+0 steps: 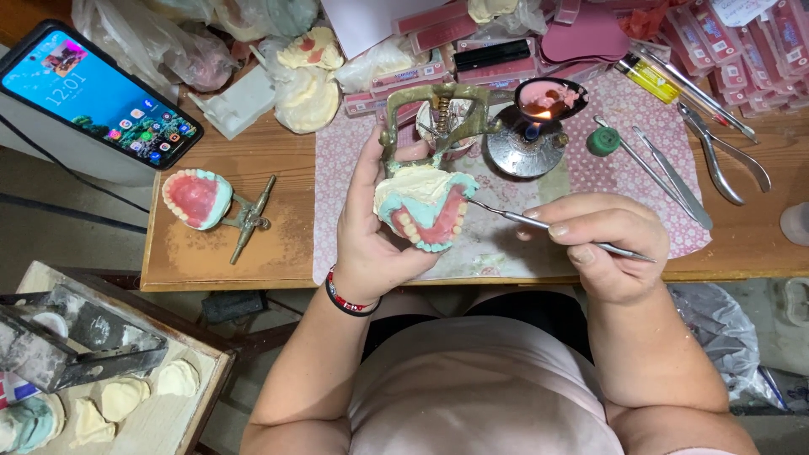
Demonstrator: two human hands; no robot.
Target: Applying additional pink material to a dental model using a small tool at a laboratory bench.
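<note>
Instrument (pixel 552 229) lies near-level, tip left at denture model (pixel 424 209) | right hand (pixel 607 244) pinches it | left hand (pixel 371 227) grips model

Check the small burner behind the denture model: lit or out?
Lit. The burner shows a small blue-orange flame at its top, under the spoon-like dish of pink wax above it.

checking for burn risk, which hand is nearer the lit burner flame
Left. The left hand holds the denture model just below and left of the burner; the right hand sits lower, toward the table edge.
</note>
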